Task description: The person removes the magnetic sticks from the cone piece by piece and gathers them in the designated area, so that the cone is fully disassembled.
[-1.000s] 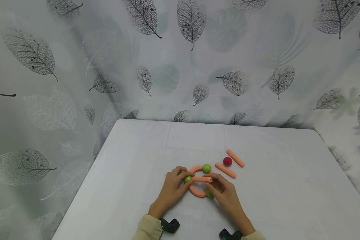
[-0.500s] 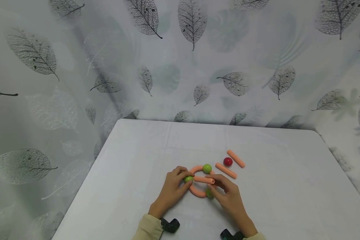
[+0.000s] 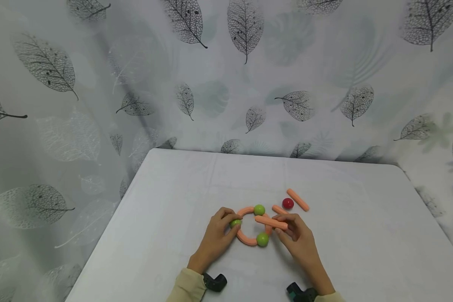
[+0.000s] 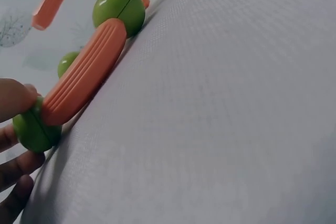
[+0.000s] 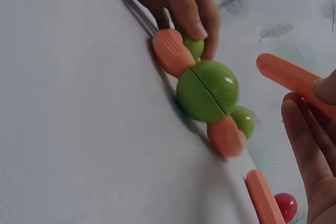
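On the white table lies a ring of curved orange pieces (image 3: 246,240) joined by green balls (image 3: 262,239). My left hand (image 3: 215,242) pinches the ring's left green ball (image 4: 35,128) between thumb and fingers. Over the ring's right side, my right hand (image 3: 301,243) holds a straight orange rod (image 3: 270,222) by its right end. In the right wrist view the rod's ribbed free end (image 5: 281,72) points away from the fingers, apart from the ring. Fingers and thumb cover part of the left ball in the head view.
Behind the right hand lie a straight orange rod (image 3: 298,199), a red ball (image 3: 288,204) and another rod (image 3: 279,209), partly hidden by that hand. A leaf-patterned curtain (image 3: 211,92) hangs beyond the table's back edge (image 3: 279,156).
My right hand has moved right with the rod, whose left end is now away from the left green ball. The front green ball is uncovered. My left hand stays at its ball.
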Action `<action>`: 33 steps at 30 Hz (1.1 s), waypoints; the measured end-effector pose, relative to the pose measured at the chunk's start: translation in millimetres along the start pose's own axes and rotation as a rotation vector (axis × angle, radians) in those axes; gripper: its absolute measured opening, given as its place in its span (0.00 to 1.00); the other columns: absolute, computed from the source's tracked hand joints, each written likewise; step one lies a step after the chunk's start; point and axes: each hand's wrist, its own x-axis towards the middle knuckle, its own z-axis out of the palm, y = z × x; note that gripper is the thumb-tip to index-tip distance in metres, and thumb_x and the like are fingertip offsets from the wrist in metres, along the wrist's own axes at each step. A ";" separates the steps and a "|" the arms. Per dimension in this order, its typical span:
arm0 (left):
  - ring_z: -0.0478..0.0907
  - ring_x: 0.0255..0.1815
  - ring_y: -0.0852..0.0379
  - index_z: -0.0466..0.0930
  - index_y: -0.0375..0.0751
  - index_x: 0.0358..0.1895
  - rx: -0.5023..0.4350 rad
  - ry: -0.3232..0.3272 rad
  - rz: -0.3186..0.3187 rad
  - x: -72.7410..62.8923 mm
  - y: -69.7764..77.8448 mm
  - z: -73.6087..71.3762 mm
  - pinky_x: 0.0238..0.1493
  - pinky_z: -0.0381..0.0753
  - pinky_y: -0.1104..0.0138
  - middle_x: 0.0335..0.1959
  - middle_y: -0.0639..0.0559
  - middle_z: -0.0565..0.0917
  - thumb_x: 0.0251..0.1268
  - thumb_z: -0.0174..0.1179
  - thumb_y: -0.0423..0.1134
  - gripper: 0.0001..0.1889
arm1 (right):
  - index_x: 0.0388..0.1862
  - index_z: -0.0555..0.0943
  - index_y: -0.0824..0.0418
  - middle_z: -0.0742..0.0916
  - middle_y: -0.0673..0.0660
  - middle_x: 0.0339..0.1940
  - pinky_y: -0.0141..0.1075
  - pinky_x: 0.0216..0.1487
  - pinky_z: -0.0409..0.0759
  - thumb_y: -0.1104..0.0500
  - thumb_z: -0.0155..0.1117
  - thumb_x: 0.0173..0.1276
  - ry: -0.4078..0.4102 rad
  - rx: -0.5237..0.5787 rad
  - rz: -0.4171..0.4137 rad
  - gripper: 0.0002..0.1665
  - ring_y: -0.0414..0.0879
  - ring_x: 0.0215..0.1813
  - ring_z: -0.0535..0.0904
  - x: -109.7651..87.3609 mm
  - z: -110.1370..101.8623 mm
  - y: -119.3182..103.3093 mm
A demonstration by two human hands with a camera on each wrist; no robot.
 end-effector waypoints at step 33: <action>0.77 0.56 0.57 0.87 0.49 0.47 0.068 0.190 -0.113 1.7 -0.4 -0.5 0.56 0.78 0.61 0.53 0.56 0.84 0.68 0.70 0.36 0.07 | 0.44 0.84 0.61 0.91 0.54 0.40 0.30 0.38 0.81 0.67 0.78 0.62 0.145 -0.629 0.221 0.13 0.43 0.37 0.82 2.9 -20.6 5.3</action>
